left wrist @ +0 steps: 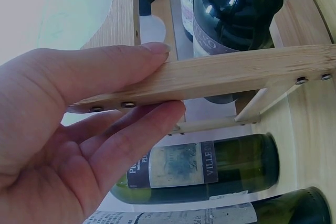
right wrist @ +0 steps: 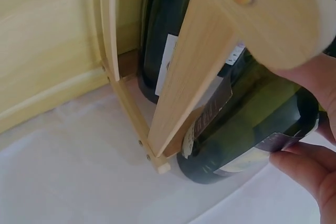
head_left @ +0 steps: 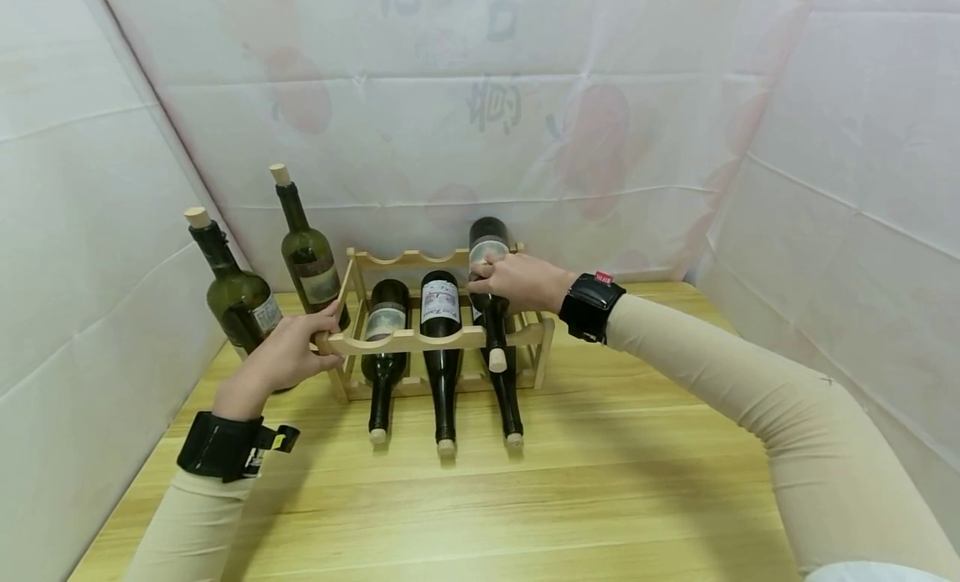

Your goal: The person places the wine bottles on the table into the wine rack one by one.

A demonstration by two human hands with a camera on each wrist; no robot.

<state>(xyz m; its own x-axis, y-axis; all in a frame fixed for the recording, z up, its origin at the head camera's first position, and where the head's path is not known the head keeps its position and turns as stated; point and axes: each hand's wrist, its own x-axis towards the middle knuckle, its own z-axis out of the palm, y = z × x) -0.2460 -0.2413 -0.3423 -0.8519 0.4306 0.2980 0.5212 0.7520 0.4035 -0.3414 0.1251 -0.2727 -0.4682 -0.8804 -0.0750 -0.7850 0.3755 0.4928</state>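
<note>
**Bottle going into the top tier of the rack**

Bottle (head_left: 489,303) in hand lies on the upper right cradle of the wooden rack (head_left: 442,338), base toward the back wall and corked neck toward the person, so its long axis runs front to back, sloping slightly down at the neck. The right hand (head_left: 517,282) curls over its shoulder, fingers wrapped on the glass; the right wrist view shows fingertips (right wrist: 299,166) at the labelled body beside the rack's end piece. The left hand (head_left: 288,357) pinches the rack's front rail at its left corner, thumb on top and fingers (left wrist: 131,145) beneath, steadying the frame.

By my reading the step in hand is seating this bottle in its cradle (whether it has fully settled I cannot tell). The next move would call for keeping the neck centred in the front rail's scallop while the left-hand grip stops the light frame from sliding on the desk (head_left: 600,482).

Below it, three more bottles (head_left: 441,348) lie in the lower tier, necks likewise pointing forward and corks jutting past the rack. Two upright green bottles (head_left: 307,253) stand left of the rack, near the white sheeting, one just behind the left hand.
</note>
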